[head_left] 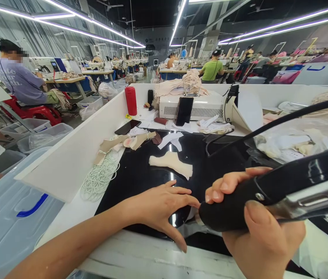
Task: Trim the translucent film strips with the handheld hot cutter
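Observation:
My right hand [262, 224] is wrapped round a black corded hand tool [227, 211] with a metal lever or plate along its side. Its exact kind does not show. My left hand [164, 205] reaches over the glossy black work surface [140, 174], fingers spread and thumb apart. The index fingertip is at the tool's rounded near end; I cannot tell whether they touch. Something pale [193, 215] lies partly hidden under the tool and left hand. Beyond the hands, a cream fabric piece [171, 163] lies flat on the surface.
Pale green cord loops [97, 180] and fabric scraps [117, 147] lie on the left. A phone [127, 126], an upright phone [184, 111], a red bottle [131, 100] and a white vented box [207, 108] stand behind. Plastic-bagged pieces [291, 139] sit right. Co-workers sit farther off.

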A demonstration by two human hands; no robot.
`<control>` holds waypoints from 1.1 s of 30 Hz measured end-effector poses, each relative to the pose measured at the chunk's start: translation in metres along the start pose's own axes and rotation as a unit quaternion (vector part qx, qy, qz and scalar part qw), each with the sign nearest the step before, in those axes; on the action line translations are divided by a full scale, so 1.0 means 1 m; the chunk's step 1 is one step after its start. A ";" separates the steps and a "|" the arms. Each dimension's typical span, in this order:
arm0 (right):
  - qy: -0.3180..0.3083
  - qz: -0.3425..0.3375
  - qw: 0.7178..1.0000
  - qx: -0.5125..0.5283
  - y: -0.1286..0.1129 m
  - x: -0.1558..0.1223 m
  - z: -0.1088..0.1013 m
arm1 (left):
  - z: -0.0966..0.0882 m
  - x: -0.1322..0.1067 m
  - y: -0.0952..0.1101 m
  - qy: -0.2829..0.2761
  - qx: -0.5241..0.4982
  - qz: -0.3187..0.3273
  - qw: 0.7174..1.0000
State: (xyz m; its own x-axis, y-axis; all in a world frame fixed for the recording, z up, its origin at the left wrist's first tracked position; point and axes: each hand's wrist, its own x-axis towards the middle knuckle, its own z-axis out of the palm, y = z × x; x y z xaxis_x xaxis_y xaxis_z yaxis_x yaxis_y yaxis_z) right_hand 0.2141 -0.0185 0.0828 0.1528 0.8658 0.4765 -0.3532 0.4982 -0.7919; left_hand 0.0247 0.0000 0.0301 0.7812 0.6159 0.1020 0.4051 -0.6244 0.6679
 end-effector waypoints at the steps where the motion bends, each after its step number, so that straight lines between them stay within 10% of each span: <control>1: -0.005 0.002 1.000 0.005 -0.001 -0.001 0.002 | 0.000 0.000 0.001 -0.002 0.002 -0.003 1.000; 14: -0.012 0.007 1.000 0.008 -0.004 -0.001 0.004 | -0.001 0.001 0.002 -0.006 -0.003 -0.008 1.000; 24: 0.119 -0.008 0.992 -0.036 -0.019 0.025 -0.014 | -0.020 -0.012 -0.007 0.052 0.076 0.029 0.995; 33: 0.103 -0.030 0.993 -0.041 -0.008 0.022 -0.014 | -0.030 -0.017 -0.007 0.153 0.239 -0.034 0.958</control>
State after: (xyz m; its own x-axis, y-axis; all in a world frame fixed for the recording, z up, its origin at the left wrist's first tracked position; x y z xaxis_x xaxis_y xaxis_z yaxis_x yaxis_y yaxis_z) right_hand 0.2331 -0.0033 0.0943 0.3600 0.8219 0.4414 -0.2636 0.5435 -0.7970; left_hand -0.0058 0.0091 0.0459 0.5985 0.7299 0.3301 0.6789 -0.6809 0.2746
